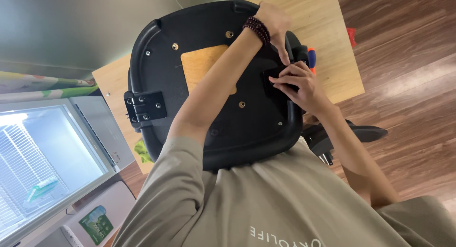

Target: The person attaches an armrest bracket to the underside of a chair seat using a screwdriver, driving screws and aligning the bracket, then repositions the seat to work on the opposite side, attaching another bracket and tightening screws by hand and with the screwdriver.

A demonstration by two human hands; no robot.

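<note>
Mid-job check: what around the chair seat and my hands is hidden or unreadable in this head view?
- Black bracket: mostly covered by right hand and left hand.
- Any screw or tool at the fingertips: too small to tell.
- Chair seat underside: near edge hidden by the shirt.
- Orange item: hidden behind the seat's rim.

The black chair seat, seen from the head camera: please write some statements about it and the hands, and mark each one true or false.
1. The black chair seat lies with its underside up on a wooden table. True.
2. The left hand wears a bracelet of dark beads at the wrist. True.
3. Both hands are at the bracket on the seat's left edge. False: both are at the right edge, and that bracket is untouched.
4. The right hand rests on a small black part at the seat's right edge. True.
5. The floor is grey carpet. False: the floor is brown wood planks.
</note>
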